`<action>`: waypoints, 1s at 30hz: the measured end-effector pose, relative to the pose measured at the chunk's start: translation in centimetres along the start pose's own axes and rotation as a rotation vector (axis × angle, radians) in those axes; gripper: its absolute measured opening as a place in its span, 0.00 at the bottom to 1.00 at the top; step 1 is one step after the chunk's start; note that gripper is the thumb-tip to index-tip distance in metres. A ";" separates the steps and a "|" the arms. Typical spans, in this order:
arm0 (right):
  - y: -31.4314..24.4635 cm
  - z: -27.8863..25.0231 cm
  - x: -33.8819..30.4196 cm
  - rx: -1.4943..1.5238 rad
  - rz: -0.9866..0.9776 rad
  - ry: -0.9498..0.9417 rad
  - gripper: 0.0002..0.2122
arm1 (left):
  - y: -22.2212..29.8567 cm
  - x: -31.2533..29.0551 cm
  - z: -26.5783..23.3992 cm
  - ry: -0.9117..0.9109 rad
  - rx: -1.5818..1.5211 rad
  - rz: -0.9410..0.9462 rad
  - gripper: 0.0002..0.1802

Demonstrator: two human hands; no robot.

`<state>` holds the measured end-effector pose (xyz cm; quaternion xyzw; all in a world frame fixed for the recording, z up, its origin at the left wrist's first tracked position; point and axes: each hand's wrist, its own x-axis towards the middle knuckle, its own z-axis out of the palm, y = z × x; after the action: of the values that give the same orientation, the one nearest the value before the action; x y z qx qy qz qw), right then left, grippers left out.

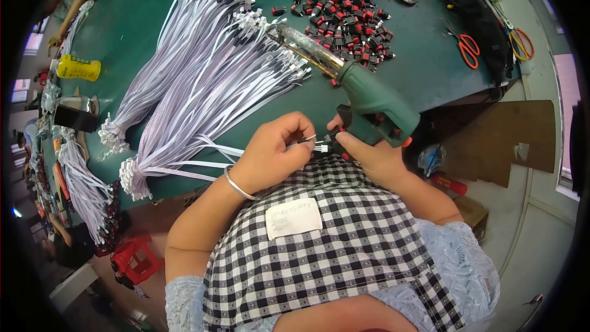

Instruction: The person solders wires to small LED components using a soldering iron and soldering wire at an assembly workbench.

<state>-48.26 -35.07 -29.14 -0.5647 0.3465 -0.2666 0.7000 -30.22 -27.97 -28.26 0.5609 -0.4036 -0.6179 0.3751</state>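
My left hand (279, 147), with a metal bangle at its wrist, is closed in a pinch on a thin white wire (311, 138). A small white part (320, 147) shows by its fingertips. My right hand (375, 158) is closed at the lower handle of a green soldering gun (376, 95), whose metal barrel points up and left over the table. A small black-and-red piece sits between the two hands, by the right thumb, and the fingers partly cover it. Left of my hands lie large bundles of white ribbon wires (196, 86) with white connectors at their ends.
A pile of black-and-red switches (353, 24) lies on the green table (424, 43). Orange-handled scissors (468, 50) and a black cloth (473, 18) are at the far right. A yellow bottle (78, 68) and a dark phone-like object (75, 118) stand left. A red stool (136, 260) is below left.
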 end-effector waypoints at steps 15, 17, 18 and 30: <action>0.3 0.2 0.0 0.099 0.159 0.036 0.10 | -0.2 -0.1 0.5 0.009 -0.018 0.015 0.04; 0.4 0.1 0.1 0.079 0.159 0.032 0.10 | -0.2 0.0 0.5 0.023 0.033 0.034 0.04; 0.4 0.0 0.1 0.080 0.160 0.032 0.10 | -0.1 0.0 0.5 0.038 0.028 0.015 0.04; 1.8 0.5 -0.3 0.035 0.063 0.063 0.11 | -0.7 0.3 1.0 0.105 0.008 0.235 0.04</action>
<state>-48.15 -34.14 -30.77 -0.5327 0.3812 -0.2681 0.7064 -31.28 -27.91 -28.97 0.5427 -0.4487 -0.5380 0.4634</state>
